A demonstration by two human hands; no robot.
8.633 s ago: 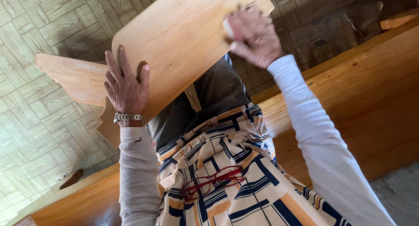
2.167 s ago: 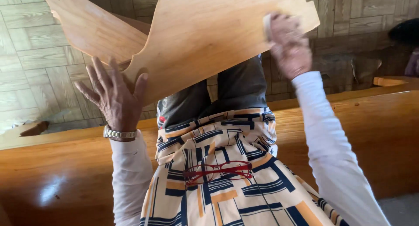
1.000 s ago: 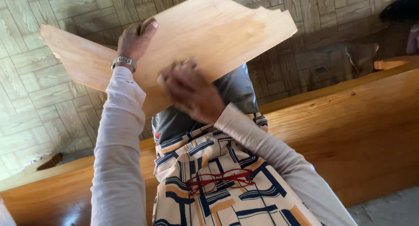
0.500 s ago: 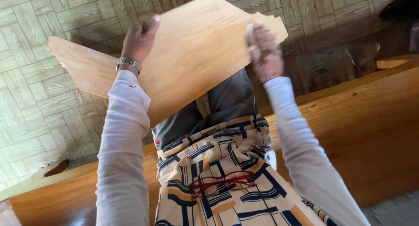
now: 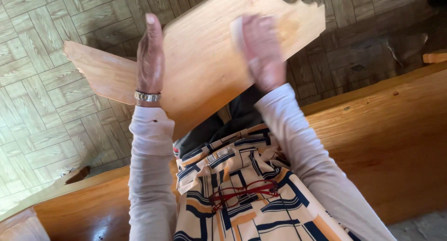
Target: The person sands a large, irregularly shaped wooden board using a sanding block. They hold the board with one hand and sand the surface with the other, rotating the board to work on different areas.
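Seated on a long, varnished orange-brown wooden bench (image 5: 386,143) above a floor of pale parquet-pattern tiles (image 5: 42,110), I hold a large, flat, pale pine board with a notched, cut-out outline (image 5: 205,69) tilted over my knees, its broad face turned toward me. A second flat pale wooden piece (image 5: 100,73) juts out to the left from behind it.

My left hand (image 5: 150,59) stands edge-on against the board's left part, fingers (image 5: 153,34) straight and pressed together, pointing up the face, the palm flat to the wood rather than wrapped about it; a silver metal wristwatch (image 5: 147,96) circles that wrist.

My right hand (image 5: 260,50), blurred, lies on the board's upper right part near the notched corner, fingers curled down over a small whitish pad (image 5: 237,29) that peeks out at the fingertips and touches the wood. The board thus lies under both hands, between them and my dark grey trousers (image 5: 219,124).

Lower in the frame, a cream apron with navy and orange blocks (image 5: 242,190) covers my front, and red-framed spectacles (image 5: 244,192) hang folded against it.
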